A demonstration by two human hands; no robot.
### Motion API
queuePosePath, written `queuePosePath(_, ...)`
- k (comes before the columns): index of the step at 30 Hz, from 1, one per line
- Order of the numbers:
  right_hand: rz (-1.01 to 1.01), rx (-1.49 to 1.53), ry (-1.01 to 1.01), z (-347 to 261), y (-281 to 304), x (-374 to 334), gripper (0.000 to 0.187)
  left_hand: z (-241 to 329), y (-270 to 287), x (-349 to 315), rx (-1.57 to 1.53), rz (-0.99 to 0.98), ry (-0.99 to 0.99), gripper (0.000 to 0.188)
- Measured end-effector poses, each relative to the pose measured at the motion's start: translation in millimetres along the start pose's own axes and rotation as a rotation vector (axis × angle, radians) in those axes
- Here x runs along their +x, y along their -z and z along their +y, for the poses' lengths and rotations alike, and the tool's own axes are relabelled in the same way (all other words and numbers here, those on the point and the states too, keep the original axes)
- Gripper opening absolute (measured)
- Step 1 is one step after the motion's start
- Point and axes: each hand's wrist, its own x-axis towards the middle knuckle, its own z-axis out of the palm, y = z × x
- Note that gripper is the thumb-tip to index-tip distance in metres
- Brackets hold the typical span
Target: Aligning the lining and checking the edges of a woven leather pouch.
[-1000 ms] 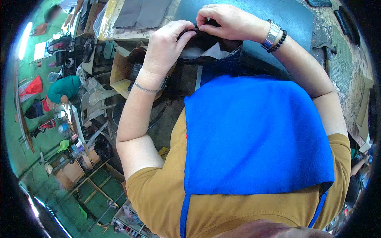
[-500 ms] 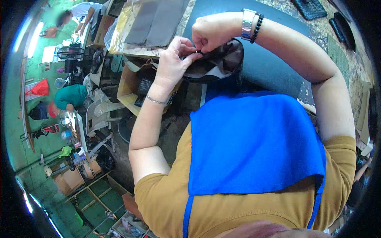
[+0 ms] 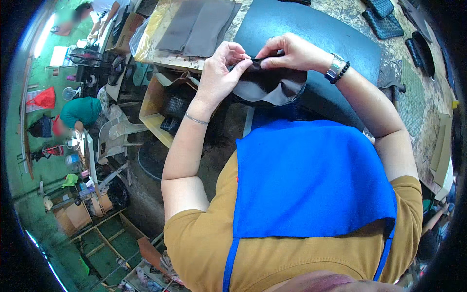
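A dark bag (image 3: 275, 89) with a grey-brown lining hangs at the near edge of the workbench, its mouth open toward me. My left hand (image 3: 221, 73) pinches the left end of the bag's upper rim between thumb and fingertips. Just to the right, my right hand (image 3: 297, 54) grips the same rim, thumb in front. Only a short stretch of rim lies between the two hands. Whether something small sits in the left fingertips is too fine to make out. Behind the bag lies a smooth dark blue-grey mat (image 3: 335, 36).
Flat dark grey panels (image 3: 194, 29) lie at the bench's left. Woven dark pieces (image 3: 383, 22) and a hammer-like tool (image 3: 395, 91) rest on the right. An open cardboard box (image 3: 152, 104) with black woven items stands left below the bench. Farther left, a person in green (image 3: 82, 112) bends over a table.
My right hand has come down and to the right, opening from a curled fist to a pinch on the rim. The bag's mouth is spread more toward me. My left hand has shifted slightly right.
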Motion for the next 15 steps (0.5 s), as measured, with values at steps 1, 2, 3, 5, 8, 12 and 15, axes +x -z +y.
queuePosePath(1, 0.028, -0.023, -0.009, 0.8, -0.8, 0.1, 0.027, 1.0, -0.5, 0.0, -0.018, 0.004, 0.018, 0.020)
queuePosePath(2, 0.028, -0.020, -0.015, 2.3, -0.7, -0.9, 0.027, -0.4, -1.8, -0.6, -0.022, 0.001, 0.022, 0.020)
queuePosePath(3, 0.030, -0.019, -0.040, 3.0, 0.1, -0.7, 0.027, -1.9, -2.3, -0.4, -0.016, 0.010, -0.002, 0.019)
queuePosePath(5, 0.045, -0.047, -0.048, 2.6, 0.8, -2.0, 0.026, -3.4, -2.4, -0.2, -0.010, 0.018, -0.022, 0.018)
queuePosePath(8, 0.159, -0.064, 0.052, -4.0, -6.4, -3.9, 0.020, -8.1, -1.3, -2.6, 0.020, -0.007, -0.011, 0.015)
queuePosePath(12, 0.230, -0.361, 0.315, -10.5, -7.5, -6.8, 0.014, -5.6, -2.1, 0.2, 0.010, -0.004, 0.032, 0.015)
queuePosePath(15, 0.244, -0.450, 0.359, -12.6, -9.7, -6.9, 0.010, 0.9, -0.4, 2.8, 0.062, -0.036, 0.071, 0.018)
